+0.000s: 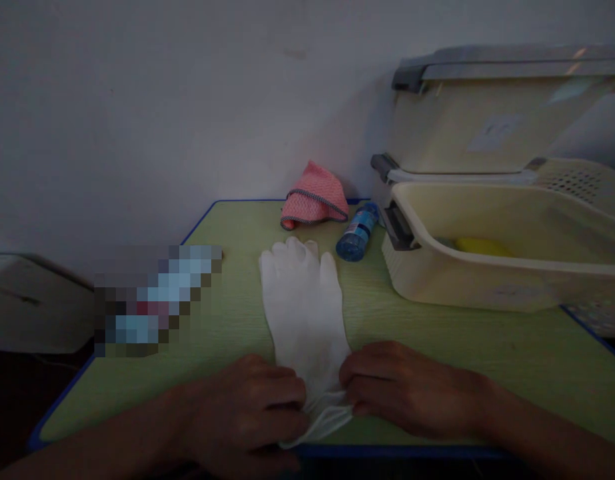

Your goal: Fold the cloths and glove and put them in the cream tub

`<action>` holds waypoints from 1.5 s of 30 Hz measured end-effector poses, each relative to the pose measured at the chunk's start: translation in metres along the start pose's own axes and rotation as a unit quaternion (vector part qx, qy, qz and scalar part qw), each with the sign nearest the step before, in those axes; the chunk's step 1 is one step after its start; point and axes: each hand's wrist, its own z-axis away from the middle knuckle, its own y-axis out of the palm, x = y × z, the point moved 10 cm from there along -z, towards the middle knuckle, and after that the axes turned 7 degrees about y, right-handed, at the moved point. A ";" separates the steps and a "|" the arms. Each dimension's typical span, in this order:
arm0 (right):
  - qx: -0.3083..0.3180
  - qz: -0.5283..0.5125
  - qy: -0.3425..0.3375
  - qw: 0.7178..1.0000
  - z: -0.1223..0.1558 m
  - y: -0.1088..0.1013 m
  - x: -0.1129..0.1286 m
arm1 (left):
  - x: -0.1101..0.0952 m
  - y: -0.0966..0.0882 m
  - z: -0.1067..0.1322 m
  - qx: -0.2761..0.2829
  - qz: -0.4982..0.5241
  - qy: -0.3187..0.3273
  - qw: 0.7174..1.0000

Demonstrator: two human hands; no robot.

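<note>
A white rubber glove (pixel 302 310) lies flat on the green table (pixel 487 340), fingers pointing away from me. My left hand (pixel 247 417) pinches the glove's cuff at the near table edge, fingers curled round it. My right hand (pixel 402 387) grips the other side of the cuff with its fingertips pressed together. Both forearms rest along the near edge.
A folded pink cloth (pixel 314 197) and a small blue bottle (pixel 357 233) on its side lie at the back by the wall. A cream plastic basin (pixel 487 267) with something yellow inside stands at right, under a stacked cream rack (pixel 492 113). A blurred-out item (pixel 157 300) sits at left.
</note>
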 end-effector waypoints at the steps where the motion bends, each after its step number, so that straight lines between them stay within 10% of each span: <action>1: -0.004 -0.001 0.003 1.000 0.000 0.000 -0.001 | 0.001 0.000 0.000 0.002 0.001 -0.003 1.000; 24: -0.126 -0.176 0.085 0.973 -0.008 -0.032 -0.032 | 0.034 -0.052 -0.001 -0.156 -0.024 -0.065 0.985; 31: -0.176 -0.199 0.222 0.938 -0.032 -0.111 -0.064 | 0.062 -0.136 -0.021 -0.186 -0.148 -0.063 0.969; 38: -0.341 -0.332 0.227 0.850 -0.060 -0.217 -0.086 | 0.106 -0.243 -0.036 -0.344 -0.162 -0.177 0.908; 45: -0.421 -0.247 0.175 0.855 -0.058 -0.277 -0.068 | 0.131 -0.282 -0.043 -0.383 -0.071 -0.311 0.867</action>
